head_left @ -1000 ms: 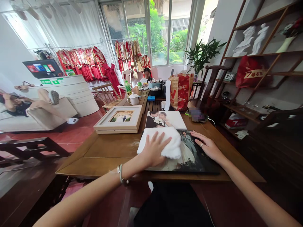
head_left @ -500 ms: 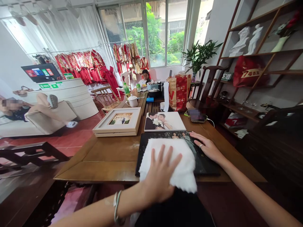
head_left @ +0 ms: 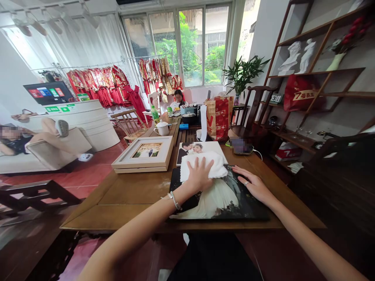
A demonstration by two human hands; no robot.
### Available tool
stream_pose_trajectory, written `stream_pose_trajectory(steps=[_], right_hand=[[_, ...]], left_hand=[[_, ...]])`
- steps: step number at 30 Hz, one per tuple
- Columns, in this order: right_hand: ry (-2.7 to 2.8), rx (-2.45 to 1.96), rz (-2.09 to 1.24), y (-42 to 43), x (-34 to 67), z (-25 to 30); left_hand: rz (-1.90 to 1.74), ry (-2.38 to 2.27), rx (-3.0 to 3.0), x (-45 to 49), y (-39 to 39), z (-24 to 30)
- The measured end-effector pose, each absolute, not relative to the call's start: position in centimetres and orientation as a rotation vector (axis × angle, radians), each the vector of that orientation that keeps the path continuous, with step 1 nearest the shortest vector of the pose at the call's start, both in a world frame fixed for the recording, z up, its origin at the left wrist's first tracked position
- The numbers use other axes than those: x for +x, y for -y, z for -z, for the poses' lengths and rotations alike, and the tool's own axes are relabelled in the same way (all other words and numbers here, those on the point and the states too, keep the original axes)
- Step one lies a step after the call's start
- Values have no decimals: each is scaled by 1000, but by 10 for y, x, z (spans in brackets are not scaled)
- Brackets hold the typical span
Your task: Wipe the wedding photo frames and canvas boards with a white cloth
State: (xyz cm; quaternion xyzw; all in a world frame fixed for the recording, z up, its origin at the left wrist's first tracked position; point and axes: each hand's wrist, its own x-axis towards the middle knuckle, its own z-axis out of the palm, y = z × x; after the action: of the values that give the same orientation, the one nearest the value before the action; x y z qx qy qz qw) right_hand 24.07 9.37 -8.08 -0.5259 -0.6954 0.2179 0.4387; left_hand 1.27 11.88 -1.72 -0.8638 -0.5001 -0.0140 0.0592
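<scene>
My left hand lies spread and flat on a white cloth, pressing it onto the far edge of a dark photo panel. The panel lies on the wooden table and shows a long white gown. Part of the cloth overlaps a paler wedding photo panel just behind. On the dark panel's far right edge rests my right hand, its fingers stretched out and a ring on one of them. A white picture frame with a photo in it stands to the left of both panels.
Behind the panels are a lidded white cup, a red and brown paper bag and a phone with a cable. One person sits at the far end; another lies on a sofa at left.
My left hand has slid the cloth away from me, from the middle of the dark panel to its far edge. The gown in the picture is uncovered. My right hand stays on the panel's edge.
</scene>
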Motion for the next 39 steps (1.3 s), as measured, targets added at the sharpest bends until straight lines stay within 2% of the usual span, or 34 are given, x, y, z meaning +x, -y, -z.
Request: stream_pose_trajectory(steps=[4,11,14,24,28,39], right_hand=[[1714,-1292,-555,-93,240,81],[1684,-1190,-648,-95,242,80],[1648,-1193,-675,-97,243,79],[1641,-1233,-661,-95,242,77],[1624,-1267,-642,-94,241,75],[1631,-1248,-653,-97,243,78]], left_hand=[[68,1466,-2630,23,-101,22],[128,1105,-2893,21,0,22],[143,1079,-2941,21,15,18],[109,1540,-2636,57,-89,20],[73,1585,-2577,62,-95,17],[-191,1108,-2930,51,52,11]])
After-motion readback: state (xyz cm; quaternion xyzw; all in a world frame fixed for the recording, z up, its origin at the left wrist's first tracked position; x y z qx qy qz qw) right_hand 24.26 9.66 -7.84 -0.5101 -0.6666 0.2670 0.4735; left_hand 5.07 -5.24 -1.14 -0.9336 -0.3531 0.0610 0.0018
